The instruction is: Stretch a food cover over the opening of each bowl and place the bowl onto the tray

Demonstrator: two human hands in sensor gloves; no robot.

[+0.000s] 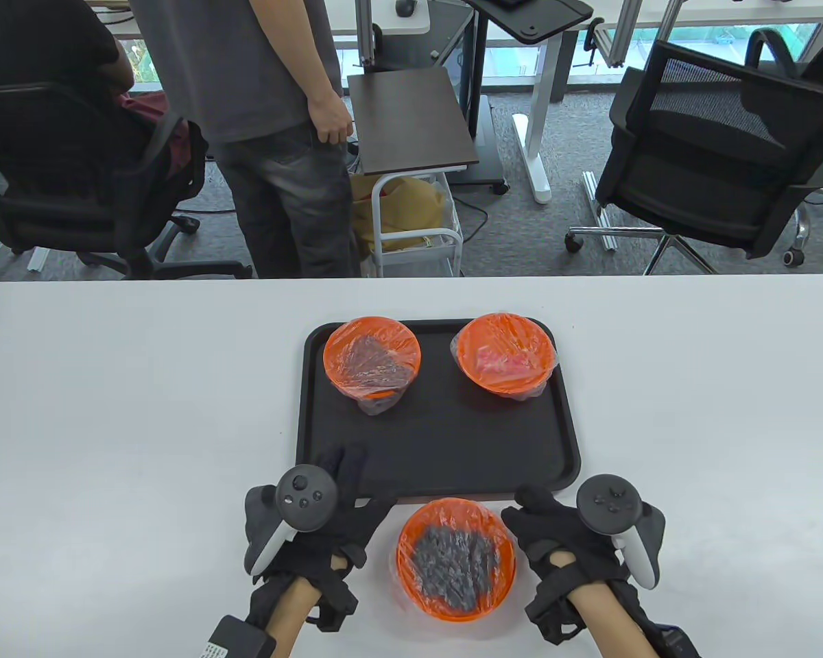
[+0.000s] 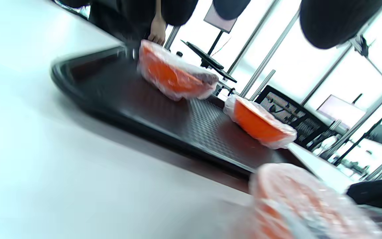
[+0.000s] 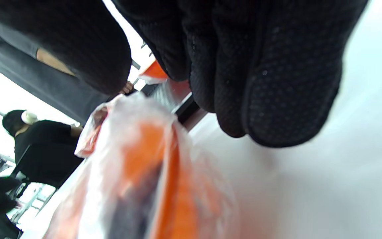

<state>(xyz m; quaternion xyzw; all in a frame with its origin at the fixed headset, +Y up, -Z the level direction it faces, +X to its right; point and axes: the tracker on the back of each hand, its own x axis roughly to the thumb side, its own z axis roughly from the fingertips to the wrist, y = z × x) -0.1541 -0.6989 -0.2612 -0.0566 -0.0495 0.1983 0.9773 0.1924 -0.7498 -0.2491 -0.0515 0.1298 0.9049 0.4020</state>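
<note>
Orange plastic under clear wrap: the third bowl (image 1: 457, 558) is sitting on the white table (image 1: 110, 425) just in front of the near rim of the black tray (image 1: 439, 445), lying between the two gloved hands and seemingly apart from both. Its food cover (image 1: 411, 548) is stretching across the opening and bunching down the sides, with a dark grey, crumbly filling showing through. In the right wrist view the same bowl (image 3: 151, 179) is looming blurred beside the fingers (image 3: 277, 83).

The left hand (image 1: 329, 528) is lying to the bowl's left, its fingers reaching straight forward over the tray's near edge, spread and gripping nothing. The right hand (image 1: 562, 541) is resting to the bowl's right, fingers loosely extended toward the tray corner and holding nothing; whether its fingertips are brushing the wrap cannot be told.

Farther out, two more covered orange bowls are standing on the tray's far half, well apart from the hands: the left bowl (image 1: 372, 360) showing dark contents, the right bowl (image 1: 506, 355) showing something pink-red. Beyond the table a standing person (image 1: 267, 103) and black office chairs (image 1: 713, 151) are filling the background.
</note>
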